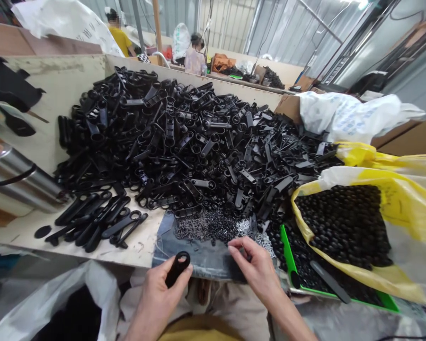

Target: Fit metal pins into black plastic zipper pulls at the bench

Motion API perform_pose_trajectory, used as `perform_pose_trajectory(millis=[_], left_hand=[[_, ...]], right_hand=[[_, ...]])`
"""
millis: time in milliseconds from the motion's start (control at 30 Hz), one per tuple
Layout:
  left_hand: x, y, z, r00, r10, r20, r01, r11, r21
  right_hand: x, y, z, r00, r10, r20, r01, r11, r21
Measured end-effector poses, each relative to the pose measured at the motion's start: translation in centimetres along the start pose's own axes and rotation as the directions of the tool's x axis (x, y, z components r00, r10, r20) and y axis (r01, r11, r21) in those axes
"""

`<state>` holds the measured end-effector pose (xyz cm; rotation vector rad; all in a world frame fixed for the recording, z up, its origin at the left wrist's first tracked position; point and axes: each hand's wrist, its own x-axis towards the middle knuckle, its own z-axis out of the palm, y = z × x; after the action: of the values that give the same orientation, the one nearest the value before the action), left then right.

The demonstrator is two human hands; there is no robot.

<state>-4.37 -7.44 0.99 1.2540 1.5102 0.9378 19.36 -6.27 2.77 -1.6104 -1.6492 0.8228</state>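
My left hand (159, 293) is wrapped round a black plastic handle (178, 269) whose ringed end points up between thumb and fingers. My right hand (253, 263) is held over the dark mat (206, 258), thumb and forefinger curled together in a pinch. Whatever may be between those fingertips is too small to make out. Just beyond it lie a heap of small dark parts (213, 222) and some silvery metal pins (243, 227). To the left, several black handles with ringed ends (102, 218) lie in a loose group on the pale tabletop (138, 251).
A large heap of black plastic parts (184, 128) covers the table's back. At right stand a green tray (287, 255) and a yellow-white bag (408, 203) of small black pieces. A steel flask (24, 175) leans at left; an open white sack (102, 289) sits below. Two people work far behind.
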Motion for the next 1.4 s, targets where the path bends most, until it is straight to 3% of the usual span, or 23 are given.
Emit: perform_pose_trajectory(millis=[133,233,500,667,767,867,1000,1100,1267,1400], left_hand=[[-0.4,1.7,1.2,0.981,-0.193,-0.020,0.182,0.954,-0.237],[-0.6,2.5,1.4,0.960,-0.280,0.011,0.265,0.894,-0.363],[0.1,1.9,1.0,0.900,-0.410,0.148,0.425,0.752,-0.503],[0.0,2.7,1.1,0.857,-0.470,0.212,0.494,0.628,-0.602],[-0.3,3.2,1.1,0.840,-0.490,0.233,0.513,0.575,-0.638],[-0.5,3.5,1.2,0.833,-0.499,0.240,0.512,0.531,-0.675],[-0.4,3.2,1.6,0.845,-0.463,0.268,0.497,0.496,-0.712],[-0.4,2.7,1.8,0.851,-0.456,0.261,0.477,0.464,-0.746],[-0.8,2.2,2.1,0.864,-0.447,0.232,0.443,0.455,-0.772],[-0.9,1.9,1.9,0.898,-0.393,0.195,0.407,0.580,-0.705]], right_hand=[[1.1,0.1,0.7,0.992,-0.111,0.060,0.119,0.981,-0.151],[1.5,0.0,2.2,0.991,-0.122,0.056,0.132,0.960,-0.245],[1.6,0.2,2.9,0.987,-0.148,0.069,0.161,0.951,-0.264],[1.5,-0.1,2.3,0.997,-0.059,0.044,0.062,0.995,-0.073],[1.2,-1.0,2.7,0.995,0.076,0.064,-0.087,0.978,0.189],[0.8,-2.4,4.1,0.981,0.150,0.123,-0.191,0.856,0.480],[0.5,-3.7,6.1,0.979,0.159,0.129,-0.203,0.676,0.708],[0.3,-3.8,7.0,0.966,0.202,0.161,-0.252,0.598,0.761],[0.0,-3.4,7.4,0.959,0.218,0.181,-0.276,0.578,0.768],[-0.3,-3.0,7.7,0.968,0.205,0.147,-0.244,0.609,0.755]])
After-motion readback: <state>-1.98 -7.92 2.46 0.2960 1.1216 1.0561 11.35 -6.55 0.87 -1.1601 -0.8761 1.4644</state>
